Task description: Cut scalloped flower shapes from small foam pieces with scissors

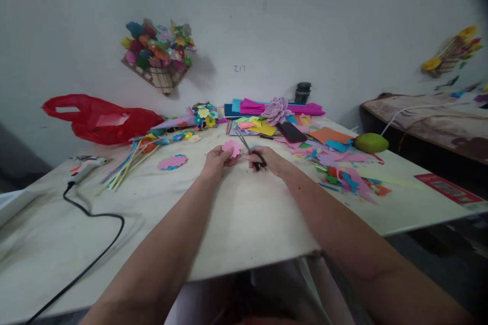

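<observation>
Over the middle of the table, my left hand [218,159] pinches a pink scalloped paper flower [232,149] by its edge. My right hand [266,159] is closed round the black handles of a pair of scissors [245,142]. The blades point up and to the left, just right of the pink flower, and look slightly apart; whether they touch it I cannot tell. On the table left of my hands lies a pink scalloped disc [172,163] with blue showing under its edge.
A glue gun [86,170] with a black cord lies at left, near thin strips [129,167] and a red plastic bag [102,119]. Behind my hands are coloured sheets [282,107] and a dark phone [292,132]. Paper scraps [353,177] and a green fruit [371,142] lie right.
</observation>
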